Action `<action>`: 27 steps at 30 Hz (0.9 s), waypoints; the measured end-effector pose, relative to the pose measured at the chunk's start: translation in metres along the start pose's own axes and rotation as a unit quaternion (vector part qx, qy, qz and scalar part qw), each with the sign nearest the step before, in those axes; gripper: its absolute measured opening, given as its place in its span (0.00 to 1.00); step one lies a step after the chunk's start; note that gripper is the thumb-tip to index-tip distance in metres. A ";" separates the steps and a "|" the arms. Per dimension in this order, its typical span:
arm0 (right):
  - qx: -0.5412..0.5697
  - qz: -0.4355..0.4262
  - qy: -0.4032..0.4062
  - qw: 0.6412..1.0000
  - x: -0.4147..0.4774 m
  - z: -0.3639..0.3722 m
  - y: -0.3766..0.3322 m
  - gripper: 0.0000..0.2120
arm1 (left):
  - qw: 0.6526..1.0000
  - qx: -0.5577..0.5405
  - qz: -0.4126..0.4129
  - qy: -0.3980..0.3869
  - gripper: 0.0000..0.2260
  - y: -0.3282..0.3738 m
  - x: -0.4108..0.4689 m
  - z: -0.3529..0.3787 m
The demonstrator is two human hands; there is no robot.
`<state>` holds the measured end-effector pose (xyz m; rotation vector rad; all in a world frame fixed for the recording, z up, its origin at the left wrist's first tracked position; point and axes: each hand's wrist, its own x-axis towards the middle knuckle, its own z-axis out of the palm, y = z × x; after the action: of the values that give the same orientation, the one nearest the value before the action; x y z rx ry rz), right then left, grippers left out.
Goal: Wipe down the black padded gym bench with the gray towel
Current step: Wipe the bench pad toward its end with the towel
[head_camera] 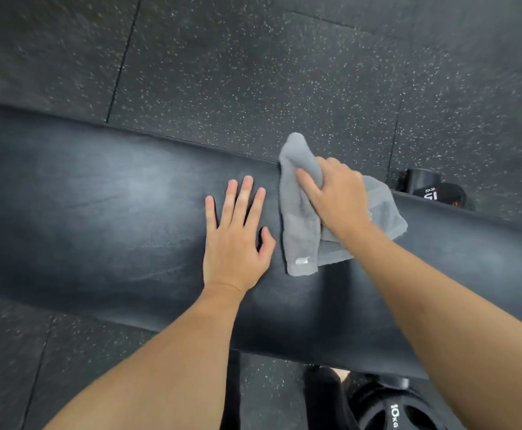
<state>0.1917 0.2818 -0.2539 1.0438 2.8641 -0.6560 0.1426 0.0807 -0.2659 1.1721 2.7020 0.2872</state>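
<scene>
The black padded gym bench [98,212] runs across the view from left to right. A crumpled gray towel [303,237] lies on its pad right of centre, one end hanging past the far edge. My right hand [337,197] presses down on the towel, fingers curled into its folds. Just left of the towel, my left hand [238,237] rests flat on the pad with fingers spread, holding nothing.
Dark speckled rubber floor tiles [253,72] surround the bench. A black weight [433,190] lies on the floor beyond the bench at right. Another black weight marked 10 kg [399,411] sits near my feet at bottom right.
</scene>
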 end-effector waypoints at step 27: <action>-0.001 0.060 0.043 0.997 0.022 0.042 -0.106 0.22 | 0.982 0.027 -0.180 0.054 0.28 -0.265 0.017 -0.077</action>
<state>0.1035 0.2059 -0.2552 1.2633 2.8435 -0.6142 -0.0727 -0.0927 -0.2582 0.6726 2.9631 0.2295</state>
